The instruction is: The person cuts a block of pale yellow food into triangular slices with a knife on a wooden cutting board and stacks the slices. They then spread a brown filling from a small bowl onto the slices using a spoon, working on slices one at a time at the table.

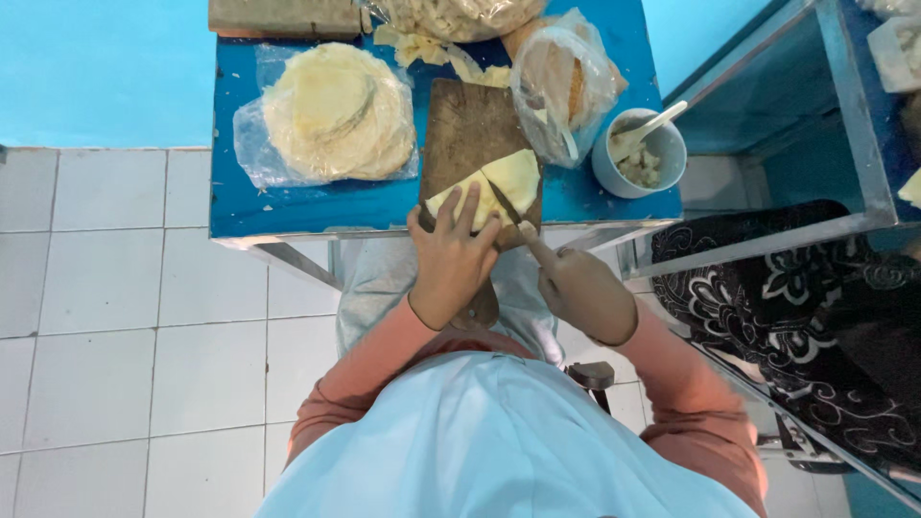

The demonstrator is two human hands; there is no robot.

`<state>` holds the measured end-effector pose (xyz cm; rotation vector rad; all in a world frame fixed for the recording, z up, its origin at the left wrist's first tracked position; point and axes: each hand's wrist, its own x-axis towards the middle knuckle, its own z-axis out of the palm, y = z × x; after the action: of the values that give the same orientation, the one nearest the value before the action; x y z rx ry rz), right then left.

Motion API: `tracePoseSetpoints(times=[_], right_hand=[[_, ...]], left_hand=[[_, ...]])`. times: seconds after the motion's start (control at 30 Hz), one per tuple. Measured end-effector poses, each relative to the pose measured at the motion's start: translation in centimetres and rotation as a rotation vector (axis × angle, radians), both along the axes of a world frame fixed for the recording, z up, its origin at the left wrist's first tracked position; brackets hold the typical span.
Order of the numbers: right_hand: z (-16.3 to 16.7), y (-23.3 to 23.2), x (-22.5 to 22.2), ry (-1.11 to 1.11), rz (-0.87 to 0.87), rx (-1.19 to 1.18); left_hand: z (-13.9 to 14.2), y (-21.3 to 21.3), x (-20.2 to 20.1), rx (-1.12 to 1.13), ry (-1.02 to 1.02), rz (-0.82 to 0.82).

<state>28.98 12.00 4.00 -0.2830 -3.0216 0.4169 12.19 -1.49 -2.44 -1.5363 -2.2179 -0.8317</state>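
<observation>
A blue desk over white floor tiles fills the upper frame. At centre, yellow dough on a cutting board is pinned under the left hand, fingers spread flat. The right hand is closed on a knife, blade slanting up-left across the dough's near edge.

Bright even light, soft faint shadows, colours saturated, slight softness overall, wide-angle bending towards the edges

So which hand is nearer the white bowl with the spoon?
Right. The right hand holds the knife just below-left of the white bowl; the left hand presses the dough, farther away.
</observation>
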Motion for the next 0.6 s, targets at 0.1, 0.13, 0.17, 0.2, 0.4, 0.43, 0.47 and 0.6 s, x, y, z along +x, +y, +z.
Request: tracePoseSetpoints(times=[0.1,0.13,0.17,0.2,0.4,0.43,0.47,0.6], right_hand=[[0.2,-0.4,1.0,-0.074,-0.027,0.056],[0.2,-0.5,1.2,-0.096,-0.039,0.054],[0.1,-0.6,1.1,-0.117,-0.046,0.055],[0.1,-0.6,1.3,-0.144,-0.05,0.05],[-0.7,-0.2,0.1,0.073,-0.007,-0.031],[-0.7,-0.4,0.6,0.024,-0.024,-0.019],[-0.6,-0.6,1.2,-0.023,-0.038,-0.008],[-1.3,-1.1,0.8,-0.021,-0.079,0.04]], left_hand=[[-0.2,0.1,0.1,-0.004,0.005,0.014],[-0.2,0.1,0.0,0.001,0.006,0.007],[-0.2,0.3,-0.2,0.008,0.009,0.004],[-0.2,0.3,-0.3,0.003,0.023,0.005],[-0.1,0.1,-0.1,-0.02,0.037,0.017],[-0.1,0.2,-0.1,-0.02,0.027,0.015],[0.0,0.2,0.0,-0.022,0.018,0.016],[-0.1,0.2,0.0,-0.001,0.019,0.007]])
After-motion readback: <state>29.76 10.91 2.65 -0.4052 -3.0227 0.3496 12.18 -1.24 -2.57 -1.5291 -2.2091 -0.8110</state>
